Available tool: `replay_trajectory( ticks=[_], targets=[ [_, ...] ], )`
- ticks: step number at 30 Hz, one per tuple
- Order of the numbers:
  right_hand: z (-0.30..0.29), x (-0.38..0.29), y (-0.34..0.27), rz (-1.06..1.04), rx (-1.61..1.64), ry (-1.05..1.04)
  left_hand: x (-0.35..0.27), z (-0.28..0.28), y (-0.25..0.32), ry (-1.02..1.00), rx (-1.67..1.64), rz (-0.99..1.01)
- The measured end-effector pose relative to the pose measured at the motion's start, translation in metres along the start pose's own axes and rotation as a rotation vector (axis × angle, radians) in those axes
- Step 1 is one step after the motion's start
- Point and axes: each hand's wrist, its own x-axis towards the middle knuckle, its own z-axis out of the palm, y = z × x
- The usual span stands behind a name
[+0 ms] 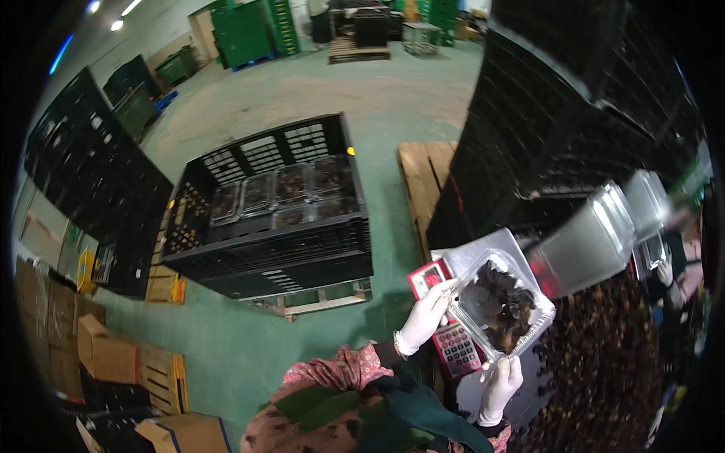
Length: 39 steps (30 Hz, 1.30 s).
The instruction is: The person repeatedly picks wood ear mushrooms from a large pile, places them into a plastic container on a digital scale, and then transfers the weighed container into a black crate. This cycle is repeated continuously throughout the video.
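Observation:
Both white-gloved hands hold a clear plastic clamshell container (498, 308) with dark, ruffled pieces inside, perhaps dried fungus. My left hand (425, 317) grips its left corner, and my right hand (501, 388) pinches its near corner. Beneath and behind the container lies the metal plate (512, 243) of a red digital scale, whose keypad (457, 346) shows below my left hand. A large heap of similar dark pieces (606, 362) covers the table to the right. Beyond the scale lean nested stacks of clear containers (589, 238).
Filled containers lie in a black plastic crate (266, 249) at left centre. Tall stacked black crates (510, 124) stand beyond the scale on a wooden pallet (425, 170). Cardboard boxes (110, 351) are at lower left. A co-worker's gloved hand (665, 273) is at far right.

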Motion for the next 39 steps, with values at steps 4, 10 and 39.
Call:
replay_trajectory(
  ticks=[4,10,39],
  targets=[
    [0.057,0.017,0.0,-0.514,-0.178,-0.341,-0.004,-0.002,0.054,0.14,-0.635,0.101],
    [0.17,0.029,-0.048,-0.641,-0.45,-0.979,-0.002,-0.124,0.146,0.639,-0.094,0.292],
    [0.083,0.016,0.062,0.257,-0.506,-0.614,0.169,-0.351,0.186,0.256,1.807,0.157]
  ],
)
